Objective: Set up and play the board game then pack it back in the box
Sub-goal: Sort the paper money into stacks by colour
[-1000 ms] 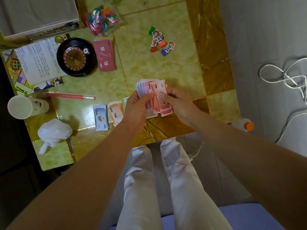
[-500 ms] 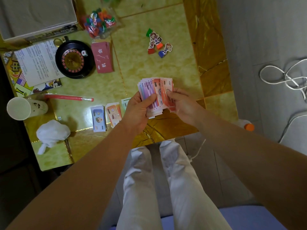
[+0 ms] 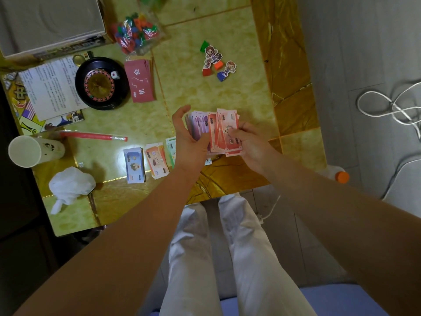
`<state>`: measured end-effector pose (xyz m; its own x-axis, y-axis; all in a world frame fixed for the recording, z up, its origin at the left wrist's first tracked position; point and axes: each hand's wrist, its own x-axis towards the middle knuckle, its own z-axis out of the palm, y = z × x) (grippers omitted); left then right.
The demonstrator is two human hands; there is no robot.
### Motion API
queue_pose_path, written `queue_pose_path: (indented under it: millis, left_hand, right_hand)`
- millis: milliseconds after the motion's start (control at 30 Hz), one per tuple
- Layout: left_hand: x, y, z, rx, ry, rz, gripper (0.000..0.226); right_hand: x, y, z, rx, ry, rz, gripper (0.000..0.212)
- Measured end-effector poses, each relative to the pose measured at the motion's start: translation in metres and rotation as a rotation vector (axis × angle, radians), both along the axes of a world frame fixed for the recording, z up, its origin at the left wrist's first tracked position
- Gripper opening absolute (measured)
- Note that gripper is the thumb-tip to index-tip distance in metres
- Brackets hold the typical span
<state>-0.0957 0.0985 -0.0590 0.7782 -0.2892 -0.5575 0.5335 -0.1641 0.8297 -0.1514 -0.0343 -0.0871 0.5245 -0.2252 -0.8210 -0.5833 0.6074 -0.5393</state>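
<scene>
A fan of play money (image 3: pixel 210 128) hangs over the yellow table (image 3: pixel 205 94). My left hand (image 3: pixel 189 137) cradles the purple bills from below, thumb lifted off them, fingers hidden under the stack. Fingers and thumb of my right hand (image 3: pixel 248 142) pinch the red bills at the fan's right side. Sorted piles lie left of my hands: blue bills (image 3: pixel 134 165), orange bills (image 3: pixel 157 163), and green bills (image 3: pixel 171 151) partly hidden by my left wrist. Farther back sit a roulette wheel (image 3: pixel 100 83), a red card deck (image 3: pixel 142 82) and cardboard pawns (image 3: pixel 216 62).
The game box (image 3: pixel 50 21) and a bag of coloured pieces (image 3: pixel 136 33) are at the back left, beside a rules sheet (image 3: pixel 50 87). A paper cup (image 3: pixel 32 151), a red stick (image 3: pixel 91 135) and a white bag (image 3: pixel 70 185) lie left. A bottle (image 3: pixel 339 176) and cable (image 3: pixel 391 106) are on the floor.
My left thumb has lifted off the bills. My right hand has drawn the red bills further right, spreading the fan. Piles on the table are unchanged.
</scene>
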Motion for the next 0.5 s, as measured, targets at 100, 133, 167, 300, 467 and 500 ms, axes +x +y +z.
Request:
queue_pose_path:
  millis: [100, 133, 167, 300, 467, 500]
  left_hand:
    - [-0.001, -0.004, -0.004, 0.177, -0.172, -0.030, 0.032]
    - [-0.001, -0.006, -0.005, 0.218, -0.192, -0.034, 0.028]
    - [0.000, -0.008, -0.005, 0.251, -0.197, -0.033, 0.026]
    - [0.001, -0.011, -0.008, 0.354, -0.170, -0.066, 0.029]
    - [-0.002, -0.014, -0.005, 0.279, -0.134, -0.158, 0.032]
    - [-0.001, -0.015, -0.004, 0.265, -0.105, -0.121, 0.032]
  right_hand:
    - [0.003, 0.005, -0.002, -0.118, -0.001, -0.002, 0.019]
    - [0.004, 0.006, -0.001, -0.145, 0.010, -0.016, 0.019]
    - [0.005, 0.007, -0.001, -0.162, 0.021, -0.033, 0.017]
    - [0.004, 0.006, 0.003, -0.123, -0.012, -0.011, 0.020]
    - [0.004, 0.005, 0.005, -0.095, -0.032, 0.060, 0.016]
    - [0.004, 0.004, 0.005, -0.035, -0.022, 0.009, 0.015]
